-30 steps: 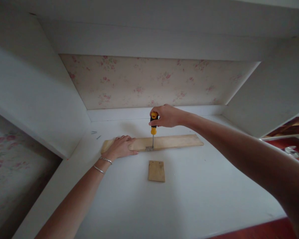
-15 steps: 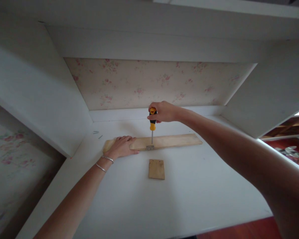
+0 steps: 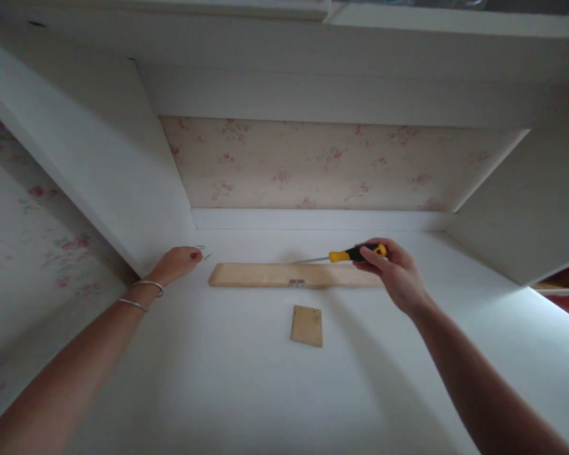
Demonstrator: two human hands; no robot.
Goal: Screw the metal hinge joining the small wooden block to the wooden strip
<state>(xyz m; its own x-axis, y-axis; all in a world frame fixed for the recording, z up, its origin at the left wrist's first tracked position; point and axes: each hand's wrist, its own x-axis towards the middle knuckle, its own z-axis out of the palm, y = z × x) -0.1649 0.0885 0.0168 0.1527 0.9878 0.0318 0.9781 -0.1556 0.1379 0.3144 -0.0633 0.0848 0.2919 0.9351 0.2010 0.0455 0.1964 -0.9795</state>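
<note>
Yellow-and-black screwdriver point(image 3: 348, 255), floral wallpaper point(image 3: 332, 163)

small wooden square point(image 3: 306, 325), white shelf point(image 3: 246, 379), floral wallpaper point(image 3: 332, 164)

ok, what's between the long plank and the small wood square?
Nothing: only bare white desk top between the long plank and the small wood square, in the head view.

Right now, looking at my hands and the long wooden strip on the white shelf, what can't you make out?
- Small items by the left hand, head view: too small and blurred to identify; the fingers cover part of them.
- Small metal piece on the long wooden strip: too small to tell screws or type.
- Yellow-and-black screwdriver in the right hand: tip type too thin to tell; handle end hidden by fingers.
</note>
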